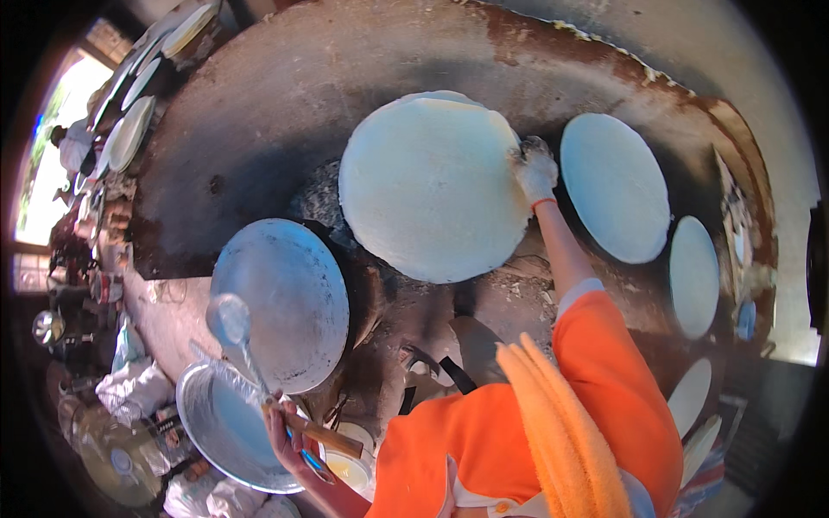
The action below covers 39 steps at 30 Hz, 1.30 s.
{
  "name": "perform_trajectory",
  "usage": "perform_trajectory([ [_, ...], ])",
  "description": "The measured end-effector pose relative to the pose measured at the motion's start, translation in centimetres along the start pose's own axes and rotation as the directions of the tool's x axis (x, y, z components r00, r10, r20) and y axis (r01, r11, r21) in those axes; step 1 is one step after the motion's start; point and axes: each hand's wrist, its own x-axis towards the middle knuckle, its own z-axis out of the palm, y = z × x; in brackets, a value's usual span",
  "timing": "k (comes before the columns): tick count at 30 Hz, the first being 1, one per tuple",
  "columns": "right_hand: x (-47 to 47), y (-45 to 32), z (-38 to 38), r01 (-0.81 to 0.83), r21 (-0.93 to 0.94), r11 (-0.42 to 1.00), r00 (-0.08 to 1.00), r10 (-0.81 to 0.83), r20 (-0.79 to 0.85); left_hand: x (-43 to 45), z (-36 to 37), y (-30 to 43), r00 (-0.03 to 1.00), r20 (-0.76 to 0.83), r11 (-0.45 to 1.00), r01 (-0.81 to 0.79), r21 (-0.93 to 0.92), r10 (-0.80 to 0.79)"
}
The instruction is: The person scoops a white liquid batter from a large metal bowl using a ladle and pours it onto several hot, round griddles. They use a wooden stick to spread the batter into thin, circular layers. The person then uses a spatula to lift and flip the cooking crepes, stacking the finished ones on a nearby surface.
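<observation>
My left hand [288,427] is closed around the wooden handle of a metal ladle [228,322]; a flat metal blade lies alongside it. The ladle's bowl hangs over the edge of a round metal griddle pan [282,301]. Below the ladle is a wide metal basin [188,421] holding pale liquid. My right hand [539,173], in a pale soiled knitted glove, holds the right rim of a large round pan coated with a pale flatbread sheet [434,188]. Its fingertips are partly hidden at the rim.
Round pale sheets stand to the right, one on a large disc [615,188], another beyond [694,278]. A curved clay wall [363,58] rises behind. Stacked discs [131,134] and a person [74,146] are at far left. White sacks [135,388] lie by the basin; a small bowl [348,471] is near me.
</observation>
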Motion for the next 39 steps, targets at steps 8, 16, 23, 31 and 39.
perform_trajectory([
  [8, 3.3, 0.8, -0.2, -0.005, 0.218, 0.976, 0.994, -0.019, 0.109, 3.0, 11.8, 1.2, 0.989, 0.140, 0.928, -0.001, 0.373, -0.055],
  [16, 4.1, -0.4, -3.3, 0.075, 0.505, 0.860, 0.985, -0.144, 0.100, 8.3, 10.0, 0.5, 0.979, 0.144, 0.934, 0.089, 0.345, -0.147],
  [23, -7.2, -0.1, -17.6, -0.022, 0.717, 0.697, 0.987, 0.128, -0.093, 8.8, 8.3, -0.8, 0.890, 0.406, 0.970, 0.241, -0.039, -0.205],
  [31, -38.7, 16.3, -27.2, -0.165, 0.691, 0.703, 0.684, 0.586, -0.433, 7.3, 2.4, -8.2, 0.756, 0.576, 0.639, -0.281, 0.716, -0.312],
  [39, -77.3, 28.5, -45.6, -0.935, 0.129, 0.331, 0.106, 0.608, -0.787, -4.4, 5.5, -20.5, 0.559, 0.516, 0.645, 0.045, 0.763, -0.649],
])
